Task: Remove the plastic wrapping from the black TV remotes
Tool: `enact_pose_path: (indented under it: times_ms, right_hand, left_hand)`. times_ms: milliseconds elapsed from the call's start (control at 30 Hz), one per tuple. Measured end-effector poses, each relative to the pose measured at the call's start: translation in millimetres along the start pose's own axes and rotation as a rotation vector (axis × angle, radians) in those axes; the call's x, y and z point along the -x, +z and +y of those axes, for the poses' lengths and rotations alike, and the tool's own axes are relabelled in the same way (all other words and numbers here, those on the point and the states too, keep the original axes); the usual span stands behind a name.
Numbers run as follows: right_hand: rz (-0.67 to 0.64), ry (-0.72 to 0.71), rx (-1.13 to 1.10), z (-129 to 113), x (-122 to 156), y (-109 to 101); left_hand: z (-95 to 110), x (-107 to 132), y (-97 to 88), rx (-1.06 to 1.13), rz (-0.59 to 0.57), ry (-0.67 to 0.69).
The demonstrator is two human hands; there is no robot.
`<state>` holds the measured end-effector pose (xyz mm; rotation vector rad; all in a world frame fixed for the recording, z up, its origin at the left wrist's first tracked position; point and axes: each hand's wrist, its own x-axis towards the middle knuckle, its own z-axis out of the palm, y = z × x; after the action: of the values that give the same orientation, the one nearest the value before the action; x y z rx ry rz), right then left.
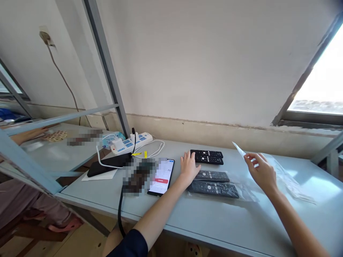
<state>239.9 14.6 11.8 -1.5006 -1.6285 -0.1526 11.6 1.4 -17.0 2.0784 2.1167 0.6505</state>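
Resting palm down with fingers loosely spread, the left hand [189,167] is meeting the left ends of two bare remote controls [210,159], which are lying side by side toward the back of the desk [214,221]. The right hand [263,174] is pinching a thin, clear plastic sleeve [238,149] by its edge. Two plastic-wrapped remote controls [219,189] are lying nearer the front. Handling such flimsy film well probably means gripping one layer lightly while the other fingertips are keeping the remotes from sliding. The left fingers are partly covering the remotes' ends, so how firmly they are pressing is unclear. Glare is washing out the loose plastic [292,182] at right, and pixelation is masking something beside the smartphone [164,175].
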Motion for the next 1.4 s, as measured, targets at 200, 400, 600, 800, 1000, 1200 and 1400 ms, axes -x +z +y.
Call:
enact_pose_path:
  times_ms: [200,400,600,800,1000,1200,1400]
  right_hand:
    - [0.003,-0.034,-0.014,-2.0,1.5,-0.1]
    - [-0.058,-0.039,0.003,-6.0,2.2,-1.5]
    - [-0.179,-0.025,0.076,3.6,0.1,5.3]
    - [-0.372,0.033,0.098,18.8,-2.0,13.7]
    - [-0.519,0.026,0.134,32.4,-1.7,18.3]
    - [-0.557,-0.011,0.145,32.1,3.0,18.8]
    - [-0.564,-0.008,0.173,30.4,7.3,15.9]
  left_hand:
    - [-0.1,1.2,-0.3,0.014,-0.071,-0.009]
    - [1.4,3.7,-2.7,0.023,-0.083,-0.002]
    - [0.8,3.4,-2.2,0.031,-0.090,0.016]
    - [1.5,4.6,-3.1,0.065,-0.095,0.055]
    - [0.1,3.5,-1.8,0.132,-0.080,0.054]
    - [-2.5,0.0,0.5,0.150,-0.085,0.067]
    - [0.2,1.6,1.8,0.111,-0.087,0.100]
